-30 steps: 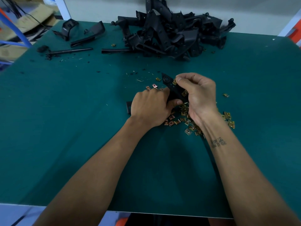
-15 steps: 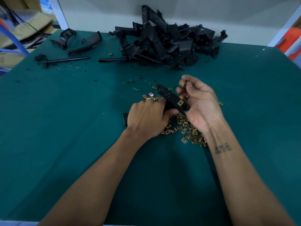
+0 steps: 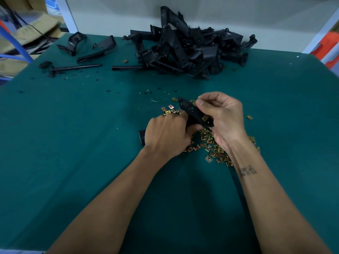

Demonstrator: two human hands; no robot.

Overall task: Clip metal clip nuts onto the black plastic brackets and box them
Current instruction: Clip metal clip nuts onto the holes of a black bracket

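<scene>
Head view: nearest us we see two bare forearms reaching out over the green table mat, the right one marked with a small tattoo near the wrist. Past the wrists lies a scatter of brass-coloured clip nuts, partly hidden under both hands, with a few more strays just beyond the knuckles. Our left hand has its fingers curled around the near end of a black plastic bracket, thumb pressed against its side, and holds it just above the nuts. Our right hand has its fingertips curled against the bracket's upper face; whether they pinch a nut there we cannot tell. One clip nut already sits on the bracket's edge between the two hands. Farther out, small dark crumbs and slivers dot the mat. At the far edge, against the wall, we see a heap of black brackets, and to its left a few loose black parts and a thin black rod. Cardboard sits off the table's far left corner.
</scene>
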